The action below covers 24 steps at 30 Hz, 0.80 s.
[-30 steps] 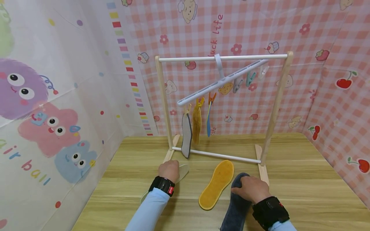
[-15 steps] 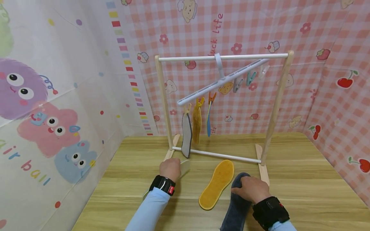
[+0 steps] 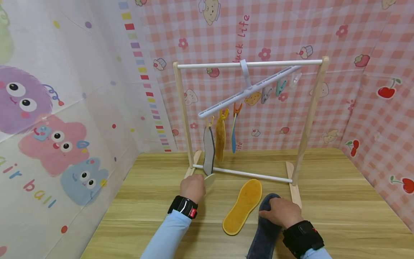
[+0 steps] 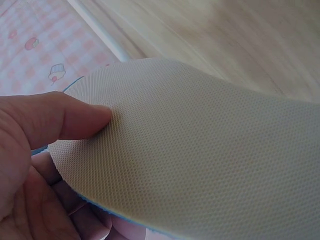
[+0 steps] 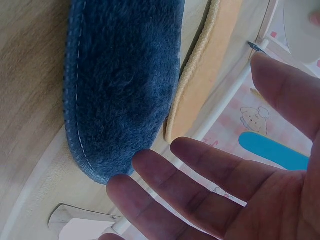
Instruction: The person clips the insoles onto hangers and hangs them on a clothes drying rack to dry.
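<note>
My left hand (image 3: 193, 187) pinches a cream mesh insole (image 4: 190, 145) with a blue underside, thumb on top and fingers beneath. In the head view that insole is mostly hidden by the hand; its tip shows near the rack's left foot. Over a dark navy fleece insole (image 3: 263, 237) lying on the table is my right hand (image 3: 285, 212). The right wrist view has its fingers loosely extended at the insole's rounded end; whether they touch it is unclear. Between the hands lies a yellow insole (image 3: 242, 207), flat on the table.
A wooden rack (image 3: 307, 126) carries a slanted white hanger (image 3: 249, 91). From its left half hang a grey insole (image 3: 208, 151), a furry yellow insole (image 3: 220, 140) and a blue insole (image 3: 234, 136), each on a clip. Grey, teal (image 3: 280, 88) and white clips hang bare at right.
My left hand has lifted the cream insole slightly and moved it toward the rack, tilting it. The right hand and the navy insole have stayed still.
</note>
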{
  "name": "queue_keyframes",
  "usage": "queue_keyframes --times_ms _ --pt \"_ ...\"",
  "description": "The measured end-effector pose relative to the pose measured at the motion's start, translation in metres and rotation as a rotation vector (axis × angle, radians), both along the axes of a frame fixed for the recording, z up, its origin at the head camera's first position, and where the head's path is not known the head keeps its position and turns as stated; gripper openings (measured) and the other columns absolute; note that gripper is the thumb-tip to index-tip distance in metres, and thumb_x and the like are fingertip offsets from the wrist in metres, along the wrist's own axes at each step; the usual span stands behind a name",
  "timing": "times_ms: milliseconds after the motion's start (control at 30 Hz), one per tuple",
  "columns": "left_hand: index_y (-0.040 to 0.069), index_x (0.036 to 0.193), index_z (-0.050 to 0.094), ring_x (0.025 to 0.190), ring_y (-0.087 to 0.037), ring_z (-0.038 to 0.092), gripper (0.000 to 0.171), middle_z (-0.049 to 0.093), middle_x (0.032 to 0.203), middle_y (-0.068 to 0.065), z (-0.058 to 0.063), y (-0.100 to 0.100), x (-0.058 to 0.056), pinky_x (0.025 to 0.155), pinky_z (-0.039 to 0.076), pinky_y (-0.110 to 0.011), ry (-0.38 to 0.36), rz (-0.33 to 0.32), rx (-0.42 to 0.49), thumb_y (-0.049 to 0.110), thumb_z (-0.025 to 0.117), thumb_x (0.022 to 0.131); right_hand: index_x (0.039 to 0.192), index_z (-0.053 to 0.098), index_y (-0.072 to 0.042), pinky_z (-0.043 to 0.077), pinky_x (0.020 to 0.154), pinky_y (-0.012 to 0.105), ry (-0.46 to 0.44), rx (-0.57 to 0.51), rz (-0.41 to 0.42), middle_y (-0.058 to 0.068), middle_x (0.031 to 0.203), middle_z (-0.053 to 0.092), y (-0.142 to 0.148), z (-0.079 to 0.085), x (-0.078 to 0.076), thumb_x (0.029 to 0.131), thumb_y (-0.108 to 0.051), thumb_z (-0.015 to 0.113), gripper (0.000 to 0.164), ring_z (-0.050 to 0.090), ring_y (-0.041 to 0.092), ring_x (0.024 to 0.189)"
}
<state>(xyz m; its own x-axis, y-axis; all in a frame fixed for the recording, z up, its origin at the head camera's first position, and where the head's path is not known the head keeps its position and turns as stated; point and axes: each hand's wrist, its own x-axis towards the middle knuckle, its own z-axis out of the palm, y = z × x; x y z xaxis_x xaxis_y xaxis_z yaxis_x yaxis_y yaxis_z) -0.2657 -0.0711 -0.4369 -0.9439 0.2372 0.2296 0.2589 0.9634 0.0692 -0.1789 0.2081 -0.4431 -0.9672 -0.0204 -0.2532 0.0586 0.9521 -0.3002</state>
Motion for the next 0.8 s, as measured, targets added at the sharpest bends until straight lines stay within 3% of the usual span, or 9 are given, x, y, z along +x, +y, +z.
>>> queue_keyframes --times_ms 200,800 --pt "0.007 0.072 0.066 0.061 -0.025 0.063 0.009 0.062 0.067 -0.005 0.0028 0.0014 0.0024 0.048 0.049 -0.042 0.055 -0.02 0.022 0.006 0.074 0.076 0.088 0.069 -0.006 0.046 0.057 0.038 0.001 -0.001 -0.003 0.005 0.073 0.057 0.0002 -0.0005 0.0005 0.086 -0.048 0.072 0.042 0.055 0.021 0.066" --pt "0.009 0.071 0.062 0.061 -0.027 0.065 0.015 0.064 0.068 -0.006 0.0083 0.0057 0.0022 0.047 0.048 -0.043 0.122 -0.061 0.084 0.006 0.077 0.072 0.089 0.068 -0.005 0.046 0.057 0.038 -0.001 -0.001 -0.007 0.006 0.075 0.057 -0.0004 0.0013 0.0006 0.086 -0.048 0.072 0.043 0.056 0.021 0.065"
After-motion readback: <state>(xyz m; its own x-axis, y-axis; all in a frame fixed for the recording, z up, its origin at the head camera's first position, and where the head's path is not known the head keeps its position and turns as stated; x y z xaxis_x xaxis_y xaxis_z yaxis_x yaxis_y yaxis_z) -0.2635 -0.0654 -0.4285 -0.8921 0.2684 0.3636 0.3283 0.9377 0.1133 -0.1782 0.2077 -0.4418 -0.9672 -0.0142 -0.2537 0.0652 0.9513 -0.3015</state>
